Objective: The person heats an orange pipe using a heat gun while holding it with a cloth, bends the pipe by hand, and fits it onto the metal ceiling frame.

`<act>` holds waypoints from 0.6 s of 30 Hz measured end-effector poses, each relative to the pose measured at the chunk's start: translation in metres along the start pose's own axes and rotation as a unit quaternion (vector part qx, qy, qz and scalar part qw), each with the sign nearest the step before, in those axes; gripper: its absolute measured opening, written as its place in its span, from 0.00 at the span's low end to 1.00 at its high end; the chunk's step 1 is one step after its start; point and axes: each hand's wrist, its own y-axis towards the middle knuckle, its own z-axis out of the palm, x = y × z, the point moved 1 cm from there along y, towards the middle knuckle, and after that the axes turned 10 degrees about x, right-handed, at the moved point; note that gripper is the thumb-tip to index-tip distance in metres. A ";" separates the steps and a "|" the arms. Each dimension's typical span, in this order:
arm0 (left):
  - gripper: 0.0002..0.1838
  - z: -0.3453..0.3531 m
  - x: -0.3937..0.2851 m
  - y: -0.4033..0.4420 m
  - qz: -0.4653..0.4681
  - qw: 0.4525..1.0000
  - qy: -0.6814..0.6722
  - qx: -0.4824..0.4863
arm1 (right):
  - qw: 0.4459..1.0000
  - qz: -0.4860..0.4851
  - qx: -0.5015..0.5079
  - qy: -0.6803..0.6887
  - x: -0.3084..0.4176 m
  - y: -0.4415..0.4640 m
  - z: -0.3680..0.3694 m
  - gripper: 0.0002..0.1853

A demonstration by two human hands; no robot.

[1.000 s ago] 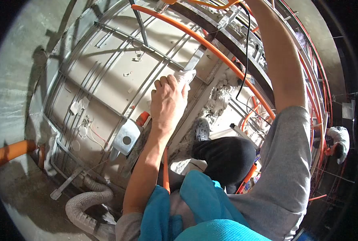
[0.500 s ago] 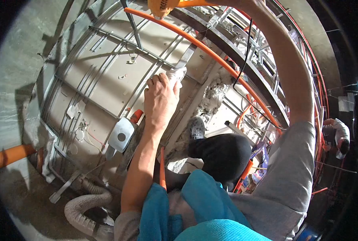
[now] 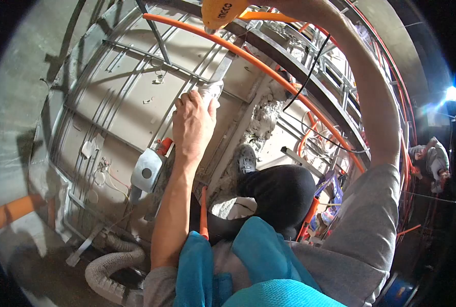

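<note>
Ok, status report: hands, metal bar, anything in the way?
Left hand gripping metal bar at its white-wrapped end. Right hand cut off at top edge near INGCO power tool, grip unclear. Orange conduit crosses bar's far end in view.

Apparently a building site: bare metal framing (image 3: 324, 94), broken concrete (image 3: 262, 118)

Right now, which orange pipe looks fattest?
The thick, straight orange pipe at the far left; the long, curved orange tube crossing beyond the left hand looks far thinner.

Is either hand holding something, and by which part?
Left hand: metal bar, by its white end. Right hand, near yellow tool: cut off, cannot tell.
</note>
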 end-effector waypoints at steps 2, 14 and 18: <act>0.25 0.000 0.000 0.000 0.001 1.000 0.001 -0.001 | 1.000 -0.015 -0.005 0.016 -0.001 -0.008 -0.002 0.12; 0.23 0.001 0.002 0.001 0.007 1.000 0.016 0.002 | 0.994 0.103 0.013 -0.016 0.010 -0.057 -0.012 0.13; 0.24 0.003 0.002 0.000 0.013 1.000 0.019 -0.008 | 0.996 0.043 -0.023 0.071 -0.011 -0.075 0.008 0.12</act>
